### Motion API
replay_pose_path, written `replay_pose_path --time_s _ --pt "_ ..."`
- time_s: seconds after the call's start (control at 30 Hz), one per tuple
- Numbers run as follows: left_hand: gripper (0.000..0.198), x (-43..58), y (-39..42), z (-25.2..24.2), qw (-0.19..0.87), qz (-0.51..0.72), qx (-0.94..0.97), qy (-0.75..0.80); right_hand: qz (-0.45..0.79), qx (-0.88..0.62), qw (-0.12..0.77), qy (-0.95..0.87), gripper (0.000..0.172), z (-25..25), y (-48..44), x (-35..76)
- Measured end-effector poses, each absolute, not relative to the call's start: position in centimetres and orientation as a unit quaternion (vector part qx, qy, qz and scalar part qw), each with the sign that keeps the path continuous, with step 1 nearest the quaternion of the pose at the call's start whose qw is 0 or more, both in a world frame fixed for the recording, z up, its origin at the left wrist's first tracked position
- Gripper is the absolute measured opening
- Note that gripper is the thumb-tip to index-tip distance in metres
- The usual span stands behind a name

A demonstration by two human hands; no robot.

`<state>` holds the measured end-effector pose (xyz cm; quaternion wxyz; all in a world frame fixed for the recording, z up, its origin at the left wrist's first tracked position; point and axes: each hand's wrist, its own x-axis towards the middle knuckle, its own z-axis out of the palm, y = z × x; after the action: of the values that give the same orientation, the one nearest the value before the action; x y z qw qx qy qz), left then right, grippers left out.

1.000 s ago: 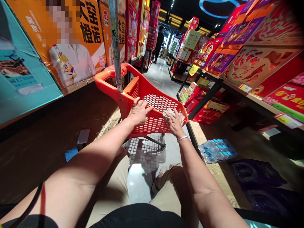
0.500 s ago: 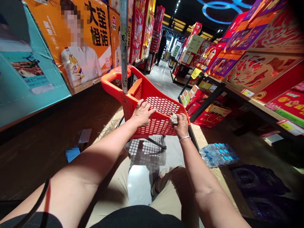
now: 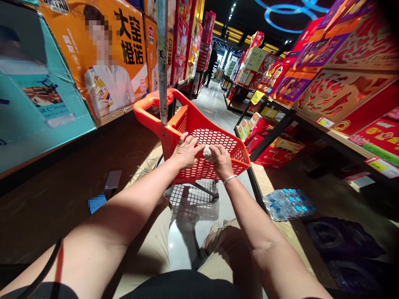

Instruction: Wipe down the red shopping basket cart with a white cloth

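Observation:
An orange plastic shopping cart basket [image 3: 218, 139] with a perforated wall stands tilted in the aisle in front of me. My left hand [image 3: 185, 150] grips its near rim, fingers curled over the edge. My right hand [image 3: 220, 159] is closed on a small crumpled pale cloth [image 3: 207, 153] and presses it on the same rim, right beside my left hand. A silver bangle sits on my right wrist. The cart's orange handle [image 3: 149, 104] loops up at the far left behind a metal post [image 3: 162, 62].
Shelves of orange and teal boxes [image 3: 102, 62] line the left, red gift boxes [image 3: 336, 87] the right. A pack of water bottles [image 3: 288, 204] lies on the low right shelf. A phone [image 3: 112, 179] and cable rest on the dark left shelf. A person stands far down the aisle.
My right hand with the cloth has slid left along the basket rim, from its right corner to right next to my left hand. My left hand has stayed put.

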<state>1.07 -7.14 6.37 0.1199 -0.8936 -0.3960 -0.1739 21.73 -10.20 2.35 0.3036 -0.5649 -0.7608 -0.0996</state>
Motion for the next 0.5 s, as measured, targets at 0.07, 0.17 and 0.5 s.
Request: replay_pose_path --time_s 0.07,0.17,0.5 --pt "0.058 1.0 -7.0 6.3 0.113 -0.172 -0.896 -0.394 -0.105 -0.567 0.287 -0.765 0.048 1.8 -10.8 25.6" --pt "0.058 1.0 -6.7 6.1 0.104 -0.181 -0.895 -0.394 -0.092 -0.604 0.281 -0.74 0.045 1.2 -12.1 31.7" --pt "0.055 1.8 -7.2 6.2 0.121 -0.187 -0.888 -0.402 -0.01 -0.558 0.357 -0.749 0.042 3.0 -10.3 25.4"
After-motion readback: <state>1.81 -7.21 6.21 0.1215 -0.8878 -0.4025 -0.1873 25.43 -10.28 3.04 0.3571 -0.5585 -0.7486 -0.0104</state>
